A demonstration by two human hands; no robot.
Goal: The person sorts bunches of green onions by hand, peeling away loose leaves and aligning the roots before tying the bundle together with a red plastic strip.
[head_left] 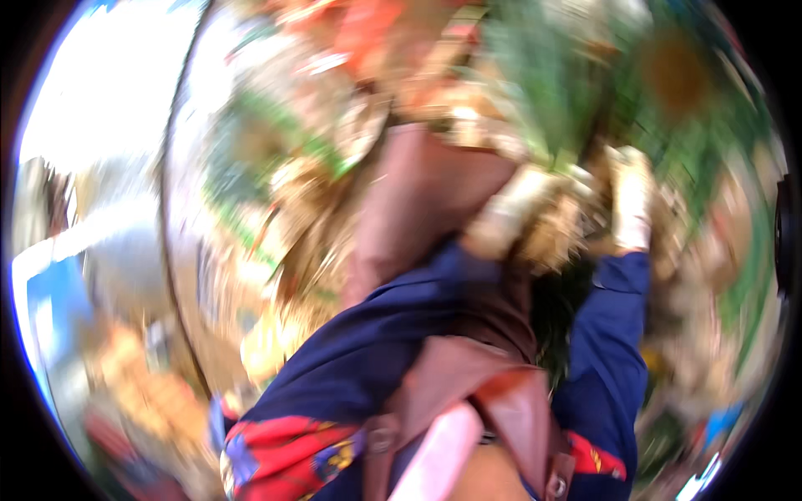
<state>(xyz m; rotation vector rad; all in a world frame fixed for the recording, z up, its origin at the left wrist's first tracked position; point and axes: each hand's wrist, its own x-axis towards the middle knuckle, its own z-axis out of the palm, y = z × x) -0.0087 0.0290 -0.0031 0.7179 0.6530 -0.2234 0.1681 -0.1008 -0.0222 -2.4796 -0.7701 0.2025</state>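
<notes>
Motion smears much of the picture. My left hand (525,199), in a whitish glove, is closed round the lower end of a bunch of leeks or large green onions (543,92). Long green leaves fan out beyond the hand, and tan, straw-like roots (555,235) hang on the near side of it. My right hand (632,188), also in a whitish glove, is just right of the bunch, close to its pale base. Its fingers are too blurred to show whether they grip anything.
More green leaves (702,142) lie at the right. Another leafy bunch with dry roots (305,192) lies left of my brown apron (426,200). Blurred orange-red things (363,33) are at the far side. A dark cord or thin pole (167,192) runs down the left.
</notes>
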